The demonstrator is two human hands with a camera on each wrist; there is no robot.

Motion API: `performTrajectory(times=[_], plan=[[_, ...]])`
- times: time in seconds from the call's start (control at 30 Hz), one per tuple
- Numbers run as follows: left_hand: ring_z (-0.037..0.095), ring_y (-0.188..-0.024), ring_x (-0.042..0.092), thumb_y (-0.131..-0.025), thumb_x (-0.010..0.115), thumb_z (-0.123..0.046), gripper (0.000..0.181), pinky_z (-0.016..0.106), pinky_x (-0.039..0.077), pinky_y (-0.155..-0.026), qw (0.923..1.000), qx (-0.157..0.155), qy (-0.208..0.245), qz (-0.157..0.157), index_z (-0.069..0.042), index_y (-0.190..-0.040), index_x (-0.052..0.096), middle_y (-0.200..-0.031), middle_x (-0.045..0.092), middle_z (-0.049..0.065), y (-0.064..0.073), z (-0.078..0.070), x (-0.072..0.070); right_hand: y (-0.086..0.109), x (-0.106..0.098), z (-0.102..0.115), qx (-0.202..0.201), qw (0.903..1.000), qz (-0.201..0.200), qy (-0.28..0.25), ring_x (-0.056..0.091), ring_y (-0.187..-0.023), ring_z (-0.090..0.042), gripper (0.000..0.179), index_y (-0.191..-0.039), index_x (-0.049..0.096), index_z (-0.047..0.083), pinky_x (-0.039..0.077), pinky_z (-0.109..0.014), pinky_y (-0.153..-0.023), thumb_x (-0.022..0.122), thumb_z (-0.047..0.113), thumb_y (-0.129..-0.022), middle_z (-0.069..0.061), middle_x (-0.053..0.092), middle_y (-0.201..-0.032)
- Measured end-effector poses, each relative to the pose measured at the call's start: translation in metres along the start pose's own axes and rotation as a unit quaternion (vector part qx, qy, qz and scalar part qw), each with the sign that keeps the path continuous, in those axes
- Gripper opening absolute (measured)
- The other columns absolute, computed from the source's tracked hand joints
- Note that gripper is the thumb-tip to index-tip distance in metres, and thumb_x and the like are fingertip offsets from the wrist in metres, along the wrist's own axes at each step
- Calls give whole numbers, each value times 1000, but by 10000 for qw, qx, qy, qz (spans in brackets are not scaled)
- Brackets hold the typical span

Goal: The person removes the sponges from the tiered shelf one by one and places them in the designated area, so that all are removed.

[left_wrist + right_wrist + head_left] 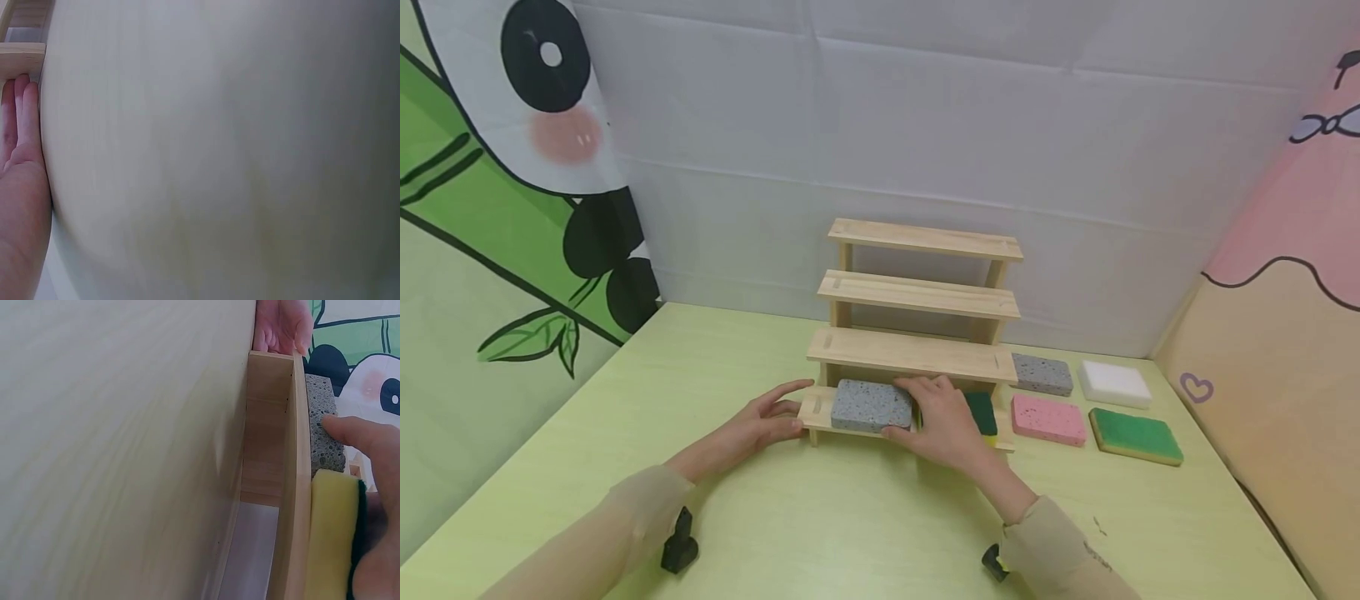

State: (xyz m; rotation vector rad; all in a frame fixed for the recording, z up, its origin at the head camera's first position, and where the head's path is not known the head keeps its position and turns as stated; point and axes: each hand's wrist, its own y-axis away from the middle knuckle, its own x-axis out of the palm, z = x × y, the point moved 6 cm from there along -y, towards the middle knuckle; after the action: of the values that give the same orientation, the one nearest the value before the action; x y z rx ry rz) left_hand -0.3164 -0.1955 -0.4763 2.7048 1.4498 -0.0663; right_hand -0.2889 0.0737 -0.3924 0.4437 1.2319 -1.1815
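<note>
A grey speckled pumice stone (871, 406) lies on the lowest step of a tiered wooden shelf (913, 353). My right hand (946, 423) pinches its right end, thumb at the front and fingers at the back. Under that hand, partly hidden, a yellow sponge with a dark green scouring side (333, 531) sits on the same step, right beside the stone. My left hand (741, 433) is at the step's left end, fingertips against the wood. In the left wrist view, the fingers (30, 115) of that hand are extended up to the shelf's edge.
Right of the shelf on the table (760, 525) lie a darker grey stone (1042, 375), a white sponge (1114, 384), a pink block (1048, 419) and a green-topped sponge (1136, 435). A pale cloth wall (925, 150) stands behind, with printed panels at both sides.
</note>
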Motion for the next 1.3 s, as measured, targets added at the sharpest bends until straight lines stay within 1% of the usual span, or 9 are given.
performTrajectory(times=[0.23,0.4,0.53,0.67,0.83,0.93,1.13,1.2,1.3], plan=[[15,-123,59,-101,54,-12,67,27,50,-102,10000,7,27,8,-27,-158,21,-140,52,12,-1,-1,-1,0,-2,2,-103,9998,-170,9,51,-103,-21,68,-132,62,16,44,-39,-85,80,50,-77,-3,65,-132],[15,-122,59,-101,54,-12,67,27,50,-102,10000,-4,-2,9,-26,-158,21,-139,53,11,-1,-1,-1,1,-4,2,-38,9996,-240,-156,51,-99,-21,67,-130,64,18,44,-39,-85,82,50,-74,-2,66,-128],[15,-122,60,-101,54,-11,67,27,51,-102,10000,-28,39,1,-27,-157,22,-138,53,10,-1,0,-1,1,-5,2,14,9994,-253,-229,51,-99,-19,67,-129,64,19,43,-37,-84,83,50,-73,0,66,-129],[15,-122,60,-101,54,-10,67,27,51,-102,10000,21,65,33,-26,-158,22,-138,54,9,-2,1,-2,2,-7,2,42,9990,-275,-343,53,-105,-21,66,-130,64,20,45,-39,-86,84,49,-73,-1,64,-132],[16,-123,60,-101,53,-10,67,28,51,-102,9999,61,50,73,-27,-158,21,-139,53,9,-3,4,-2,3,-11,4,12,9981,-308,-537,54,-122,-27,66,-131,62,19,46,-50,-100,84,46,-75,-3,62,-136],[16,-123,60,-101,53,-9,67,28,51,-102,9999,76,45,77,-27,-158,21,-139,54,9,-4,5,-3,4,-13,3,32,9976,-277,-632,52,-129,-29,67,-133,61,19,45,-52,-105,84,45,-75,-4,60,-138],[14,-121,61,-101,52,-8,67,27,51,-102,9997,182,116,135,-22,-158,19,-137,55,7,-3,3,-2,5,-17,2,30,9968,-262,-751,53,-131,-28,69,-136,59,21,43,-54,-107,84,45,-76,-3,59,-138],[14,-121,61,-102,51,-8,68,26,51,-102,9996,202,128,149,-21,-159,18,-137,55,7,-2,3,-2,5,-18,2,12,9967,-255,-764,54,-129,-27,70,-137,58,22,44,-52,-107,84,45,-75,-2,60,-138],[14,-121,61,-101,52,-9,68,26,51,-101,9997,176,120,128,-21,-159,18,-137,55,7,-2,3,-2,5,-21,3,-58,9966,-298,-760,56,-122,-24,70,-136,58,23,47,-48,-102,84,45,-75,0,61,-136]])
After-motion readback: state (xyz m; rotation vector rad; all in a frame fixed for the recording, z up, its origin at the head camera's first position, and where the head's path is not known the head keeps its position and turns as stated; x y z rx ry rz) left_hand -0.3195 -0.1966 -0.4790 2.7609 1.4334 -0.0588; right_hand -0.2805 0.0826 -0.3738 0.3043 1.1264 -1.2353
